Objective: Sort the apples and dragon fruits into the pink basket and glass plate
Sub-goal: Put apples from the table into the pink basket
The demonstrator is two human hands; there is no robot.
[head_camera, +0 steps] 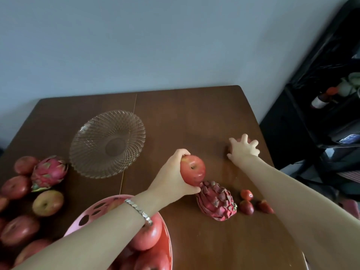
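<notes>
My left hand (173,176) grips a red apple (193,169) just above the table's middle. My right hand (243,149) lies spread over another red apple (245,140) near the right edge, fingers wrapped around it, and covers most of it. A dragon fruit (217,201) lies right below the held apple. The pink basket (91,212) at the front holds several apples under my left forearm. The glass plate (87,158) stands bare at the back left. A second dragon fruit (48,172) rests among several apples (47,202) on the left.
Three small dark red fruits (247,206) lie right of the near dragon fruit. The brown table (194,117) ends at a grey wall behind. A black shelf (319,106) with bottles stands off the right edge.
</notes>
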